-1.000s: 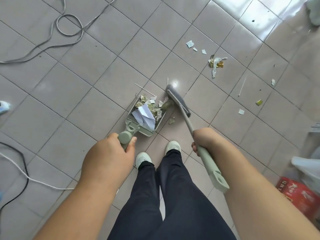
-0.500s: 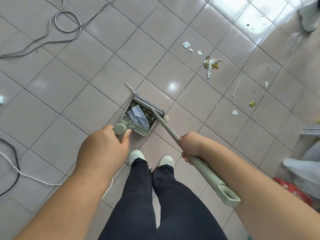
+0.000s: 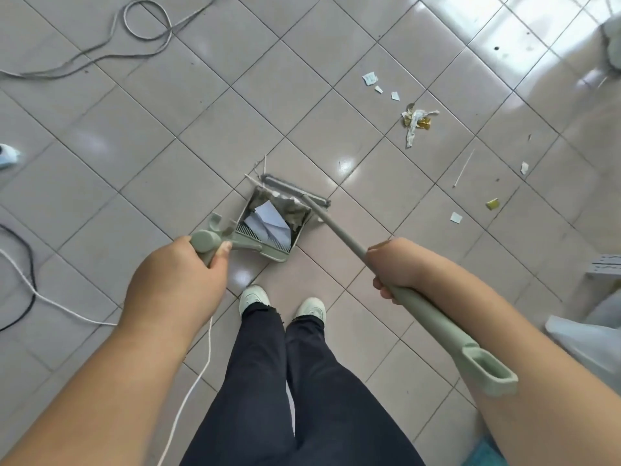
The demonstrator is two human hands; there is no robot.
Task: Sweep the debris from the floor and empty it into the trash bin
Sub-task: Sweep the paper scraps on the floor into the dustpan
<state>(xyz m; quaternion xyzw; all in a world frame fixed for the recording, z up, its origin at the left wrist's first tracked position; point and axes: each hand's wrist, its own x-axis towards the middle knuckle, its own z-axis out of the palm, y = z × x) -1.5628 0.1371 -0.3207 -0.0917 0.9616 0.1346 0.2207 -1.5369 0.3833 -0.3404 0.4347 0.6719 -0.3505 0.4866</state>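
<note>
A sage-green dustpan (image 3: 268, 255) rests on the tiled floor ahead of my feet, holding folded white paper (image 3: 268, 220) and grey scraps. My left hand (image 3: 178, 280) grips its upright handle. My right hand (image 3: 393, 267) holds the green broom handle (image 3: 433, 326). The grey broom head (image 3: 295, 194) lies across the dustpan's far mouth, bristles pressed into it. Loose debris lies farther right: a crumpled gold-and-white wrapper (image 3: 415, 121), several white paper bits (image 3: 369, 79), a thin stick (image 3: 463, 168), a small gold piece (image 3: 492, 204). No trash bin is in view.
Grey cables (image 3: 134, 35) loop across the floor at top left. A black cord (image 3: 28, 264) and a white cord (image 3: 188, 391) run by my left side. A white plastic bag (image 3: 584, 344) sits at the right edge. My white shoes (image 3: 253, 297) stand just behind the dustpan.
The broom head swung from the dustpan's right side to across its mouth, pushing the scraps inside. The dustpan has tilted and shifted slightly; scraps that lay beside it are gone from the floor.
</note>
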